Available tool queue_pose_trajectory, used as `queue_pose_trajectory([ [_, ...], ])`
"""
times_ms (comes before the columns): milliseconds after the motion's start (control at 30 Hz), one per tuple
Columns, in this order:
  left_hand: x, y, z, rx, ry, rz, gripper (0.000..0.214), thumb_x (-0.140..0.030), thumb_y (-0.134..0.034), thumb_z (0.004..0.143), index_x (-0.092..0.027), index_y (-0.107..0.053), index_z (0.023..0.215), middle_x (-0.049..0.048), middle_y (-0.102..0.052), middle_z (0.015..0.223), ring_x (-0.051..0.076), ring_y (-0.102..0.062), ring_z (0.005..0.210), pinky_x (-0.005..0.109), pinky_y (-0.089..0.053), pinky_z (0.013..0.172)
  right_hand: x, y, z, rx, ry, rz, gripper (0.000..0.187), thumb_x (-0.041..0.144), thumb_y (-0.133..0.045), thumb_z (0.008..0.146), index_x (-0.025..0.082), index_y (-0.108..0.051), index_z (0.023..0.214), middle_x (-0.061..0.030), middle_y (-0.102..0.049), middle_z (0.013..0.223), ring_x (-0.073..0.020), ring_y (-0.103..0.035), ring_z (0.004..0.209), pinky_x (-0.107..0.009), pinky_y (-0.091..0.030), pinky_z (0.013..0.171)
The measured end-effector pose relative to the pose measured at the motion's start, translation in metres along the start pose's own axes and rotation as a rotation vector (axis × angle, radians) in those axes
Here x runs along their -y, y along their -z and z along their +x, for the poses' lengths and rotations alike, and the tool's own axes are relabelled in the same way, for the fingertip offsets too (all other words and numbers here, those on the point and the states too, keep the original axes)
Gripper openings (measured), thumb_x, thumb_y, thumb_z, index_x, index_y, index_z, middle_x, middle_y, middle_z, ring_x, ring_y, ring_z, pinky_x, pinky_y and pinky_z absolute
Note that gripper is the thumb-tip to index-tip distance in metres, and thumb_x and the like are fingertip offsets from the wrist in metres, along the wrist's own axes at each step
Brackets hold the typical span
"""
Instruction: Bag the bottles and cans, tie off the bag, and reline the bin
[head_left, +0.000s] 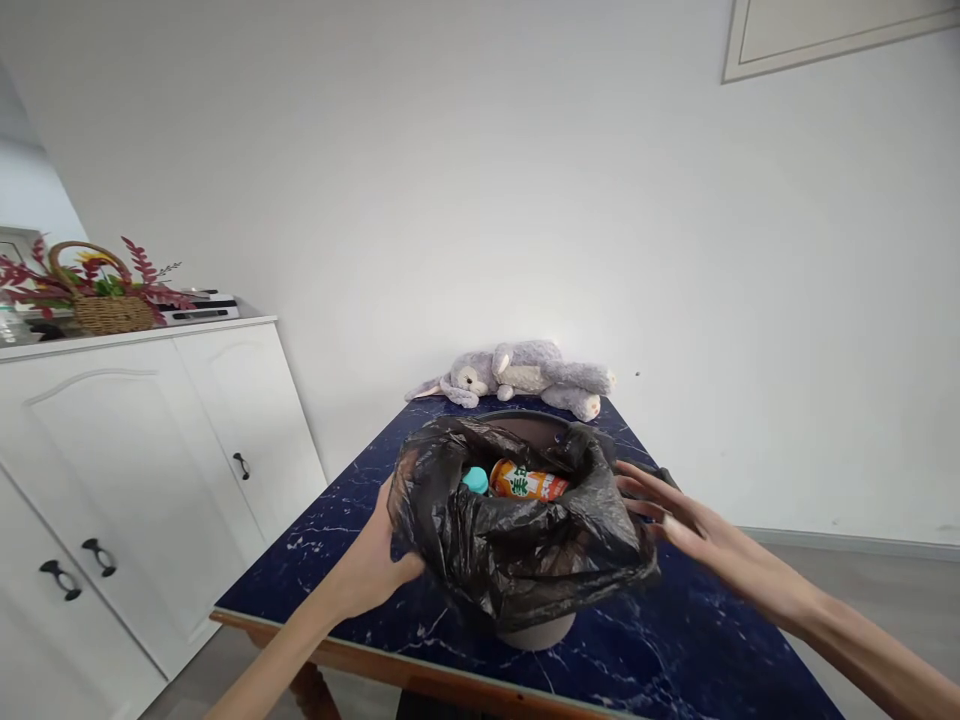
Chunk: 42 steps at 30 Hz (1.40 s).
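Right now we have both hands at a black bag (517, 545) that lines a round bin (534, 632). The bin stands upright near the front edge of the dark blue marbled table (675, 650), w/ its long axis vertical and its mouth pointing up. The bag's rim is bunched and folded out over the bin's sides, so only the bin's base and a bit of the far inner wall show.

Our left hand (375, 570) is pressed against the bag's left side. Its fingers are hidden behind the plastic, so we can't tell if they're closed on it. Our right hand (679, 520) is at the bag's right edge, fingers stretched out and apart, gripping nothing, tips at the plastic.

Inside the bag an orange bottle (527, 483) lies on its side, long axis approx. left-right, w/ a teal item (475, 480) just beside its left end.

At the table's far end a grey plush toy (525, 375) lies against the wall. To the left is a white cabinet (150, 450) w/ a wicker basket (105, 300) of red foliage on top.
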<state>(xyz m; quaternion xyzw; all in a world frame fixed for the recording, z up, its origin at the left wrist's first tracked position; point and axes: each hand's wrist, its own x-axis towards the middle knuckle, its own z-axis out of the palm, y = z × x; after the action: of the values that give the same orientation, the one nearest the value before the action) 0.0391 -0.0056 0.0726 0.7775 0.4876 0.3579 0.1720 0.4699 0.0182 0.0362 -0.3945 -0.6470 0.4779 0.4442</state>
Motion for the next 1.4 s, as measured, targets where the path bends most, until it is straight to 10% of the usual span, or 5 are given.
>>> queue_pose_trajectory([
  [200, -0.056, -0.016, 0.035, -0.134, 0.069, -0.198, 0.06, -0.065, -0.045, 0.105, -0.031, -0.056, 0.154, 0.0067, -0.055, 0.159, 0.032, -0.031, 0.16, 0.048, -0.024, 0.132, 0.049, -0.012, 0.029, 0.121, -0.26, 0.319, 0.047, 0.058, -0.091, 0.076, 0.021, -0.063, 0.083, 0.0067, -0.045, 0.063, -0.0099, -0.04, 0.056, -0.022, -0.041, 0.052],
  [667, -0.095, -0.008, 0.081, -0.469, 0.217, -0.994, 0.035, -0.049, -0.066, 0.1, -0.022, -0.074, 0.12, 0.0089, -0.08, 0.111, 0.026, -0.074, 0.107, 0.037, -0.06, 0.095, 0.038, -0.017, 0.025, 0.171, -0.292, 0.363, 0.044, 0.057, -0.09, 0.079, 0.024, -0.065, 0.093, 0.0008, -0.062, 0.084, -0.0115, -0.05, 0.067, -0.022, -0.035, 0.054],
  [867, -0.103, 0.004, 0.103, -0.393, 0.226, -1.492, 0.024, -0.021, -0.052, 0.109, -0.019, -0.065, 0.089, -0.0068, -0.05, 0.058, 0.009, -0.057, 0.052, 0.027, -0.06, 0.077, 0.065, -0.001, 0.031, 0.038, -0.203, 0.243, 0.05, 0.061, -0.083, 0.082, 0.023, -0.054, 0.069, 0.0037, -0.048, 0.065, -0.0119, -0.039, 0.057, -0.026, -0.037, 0.052],
  [1133, -0.116, 0.031, 0.132, -0.538, 0.163, -1.67, 0.036, -0.014, -0.039, 0.111, -0.018, -0.051, 0.078, -0.0091, -0.031, 0.055, 0.005, -0.036, 0.041, 0.018, -0.037, 0.046, 0.114, 0.02, 0.054, -0.157, 0.121, 0.523, 0.026, 0.039, -0.072, 0.091, 0.03, -0.061, 0.069, -0.0025, -0.076, 0.131, -0.0303, -0.054, 0.144, -0.049, -0.051, 0.114],
  [1400, -0.145, 0.051, 0.184, -0.551, 0.22, -1.672, 0.037, -0.002, -0.034, 0.103, -0.021, -0.042, 0.072, -0.0115, -0.02, 0.05, 0.005, -0.022, 0.034, 0.016, -0.019, 0.035, 0.152, -0.012, 0.116, -0.152, 0.322, 0.854, 0.038, 0.023, -0.083, 0.081, 0.029, -0.045, 0.083, 0.0094, -0.056, 0.064, -0.0148, -0.072, 0.078, -0.036, -0.063, 0.099],
])
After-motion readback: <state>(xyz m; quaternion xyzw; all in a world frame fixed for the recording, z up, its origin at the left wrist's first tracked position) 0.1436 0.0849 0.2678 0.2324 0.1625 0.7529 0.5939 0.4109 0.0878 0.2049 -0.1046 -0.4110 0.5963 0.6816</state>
